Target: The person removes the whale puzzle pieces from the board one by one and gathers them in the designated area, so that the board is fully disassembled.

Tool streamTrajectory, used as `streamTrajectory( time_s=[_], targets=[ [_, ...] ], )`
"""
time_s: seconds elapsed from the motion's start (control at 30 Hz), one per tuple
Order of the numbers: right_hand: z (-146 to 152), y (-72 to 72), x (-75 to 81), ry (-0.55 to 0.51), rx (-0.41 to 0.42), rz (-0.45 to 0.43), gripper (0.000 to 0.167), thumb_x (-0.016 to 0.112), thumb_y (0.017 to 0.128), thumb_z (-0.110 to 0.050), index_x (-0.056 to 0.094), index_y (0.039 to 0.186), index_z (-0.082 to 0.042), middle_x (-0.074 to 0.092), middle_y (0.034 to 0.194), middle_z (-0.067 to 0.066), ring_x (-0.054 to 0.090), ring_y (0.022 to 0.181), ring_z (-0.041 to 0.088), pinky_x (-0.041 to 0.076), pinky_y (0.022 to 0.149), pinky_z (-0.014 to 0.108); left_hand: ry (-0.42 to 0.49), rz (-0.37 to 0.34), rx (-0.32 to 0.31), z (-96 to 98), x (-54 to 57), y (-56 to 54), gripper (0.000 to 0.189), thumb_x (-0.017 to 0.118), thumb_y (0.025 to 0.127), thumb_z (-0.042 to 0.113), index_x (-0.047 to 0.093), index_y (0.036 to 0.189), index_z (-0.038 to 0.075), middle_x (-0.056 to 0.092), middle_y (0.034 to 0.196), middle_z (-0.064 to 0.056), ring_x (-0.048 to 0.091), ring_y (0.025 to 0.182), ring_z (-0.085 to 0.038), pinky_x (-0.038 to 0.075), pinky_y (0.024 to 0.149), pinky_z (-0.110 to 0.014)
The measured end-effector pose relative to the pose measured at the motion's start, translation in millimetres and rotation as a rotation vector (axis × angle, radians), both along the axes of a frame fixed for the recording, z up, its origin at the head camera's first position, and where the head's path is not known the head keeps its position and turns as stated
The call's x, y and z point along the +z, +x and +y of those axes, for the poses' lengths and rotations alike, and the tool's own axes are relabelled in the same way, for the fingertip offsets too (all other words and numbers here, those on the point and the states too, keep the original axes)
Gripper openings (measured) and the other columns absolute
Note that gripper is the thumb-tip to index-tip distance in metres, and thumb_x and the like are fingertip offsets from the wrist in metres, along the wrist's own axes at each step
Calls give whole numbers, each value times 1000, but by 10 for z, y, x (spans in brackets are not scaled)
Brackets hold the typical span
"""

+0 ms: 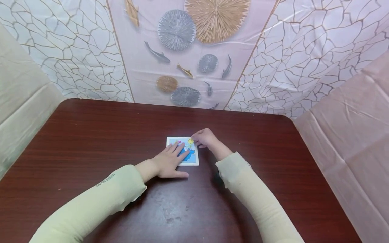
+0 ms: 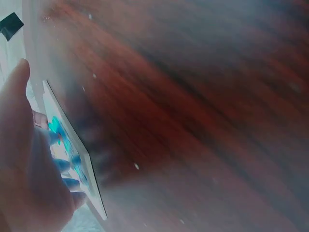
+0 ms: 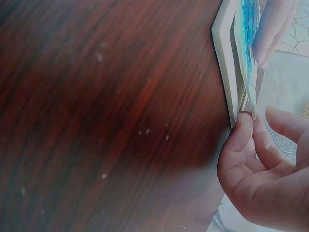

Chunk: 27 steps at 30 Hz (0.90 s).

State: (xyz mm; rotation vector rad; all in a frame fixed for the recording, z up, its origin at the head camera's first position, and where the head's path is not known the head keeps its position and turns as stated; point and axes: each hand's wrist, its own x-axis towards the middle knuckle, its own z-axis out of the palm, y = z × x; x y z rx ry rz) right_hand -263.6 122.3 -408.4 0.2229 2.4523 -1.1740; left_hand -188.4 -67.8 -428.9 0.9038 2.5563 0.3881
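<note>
Picture panel [image 1: 191, 157] over white tray [image 1: 189, 164] on bench [image 1: 100, 135], right side tilted up. Left hand [image 1: 169, 161] spread across panel, fingers apart. Right hand [image 1: 206, 138]: grip clamped on panel's raised far-right corner. Probably light, stiff, smooth; best taken by edge.

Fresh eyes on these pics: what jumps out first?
Probably the bright blue picture in its white frame, midway across the dark table, with the left hand spread over it. Next, the right hand at the picture's upper right corner; the right wrist view shows the picture tilted up from the frame there. Then the large gold disc on the backdrop, top of the head view.
</note>
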Motion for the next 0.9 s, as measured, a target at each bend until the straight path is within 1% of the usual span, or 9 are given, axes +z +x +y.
streamTrajectory(
  time_s=[0.1, 0.23, 0.43, 0.57, 0.67, 0.73, 0.83, 0.9],
  targets=[
    [-12, -2, 1, 0, 6, -2, 30, 68, 112, -11, 77, 133, 8, 79, 130, 25, 78, 109, 31, 67, 103, 40, -16, -11, 2, 25, 1, -4, 93, 63, 108, 58, 33, 176, 1, 20, 186, -28, 13, 175, -51, 15, 144, -62],
    [-24, 3, 0, -3, -7, 2, 26, 69, 110, -6, 78, 130, 8, 80, 124, 25, 78, 100, 28, 68, 101, 39, -29, -14, 5, 27, 0, 0, 93, 63, 108, 58, 33, 176, 2, 20, 186, -27, 12, 175, -50, 15, 143, -62],
    [-21, 10, -10, -38, -32, 13, 23, 70, 108, 1, 78, 127, 11, 80, 108, 23, 76, 88, 23, 68, 101, 42, -20, -17, -1, 35, -17, -5, 93, 63, 109, 57, 31, 176, 1, 18, 186, -28, 11, 175, -51, 16, 143, -62],
    [-3, 8, 7, -77, -45, 12, 23, 70, 107, 1, 77, 126, 12, 77, 98, 18, 71, 77, 17, 69, 98, 41, -15, -22, 0, 36, 20, -4, 92, 63, 109, 56, 32, 176, 1, 18, 186, -28, 11, 175, -51, 16, 143, -63],
    [34, 4, 26, -115, -50, 13, 24, 69, 108, 2, 76, 128, 13, 77, 101, 19, 67, 71, 12, 71, 92, 36, -14, -25, -1, 32, 46, 1, 92, 63, 109, 56, 33, 176, 1, 19, 186, -28, 11, 175, -52, 15, 143, -62],
    [70, 3, 40, -135, -53, 9, 27, 69, 108, 1, 75, 131, 14, 78, 110, 23, 66, 70, 11, 70, 86, 30, -11, -23, -3, 27, 47, 2, 91, 63, 109, 55, 33, 175, 0, 19, 186, -29, 12, 174, -52, 16, 143, -63],
    [138, -2, 56, -160, -68, -9, 30, 68, 109, -1, 73, 136, 13, 77, 124, 28, 67, 73, 11, 69, 81, 25, -9, -23, -9, 21, 30, 3, 91, 62, 110, 56, 32, 176, 1, 19, 186, -29, 11, 175, -52, 15, 143, -63],
    [186, -11, 60, -179, -83, -25, 32, 68, 110, -2, 72, 138, 12, 76, 127, 27, 67, 78, 12, 68, 79, 23, -5, -28, -9, 11, 14, 6, 92, 62, 110, 56, 31, 176, 1, 17, 186, -29, 10, 175, -51, 14, 143, -63]
  ],
)
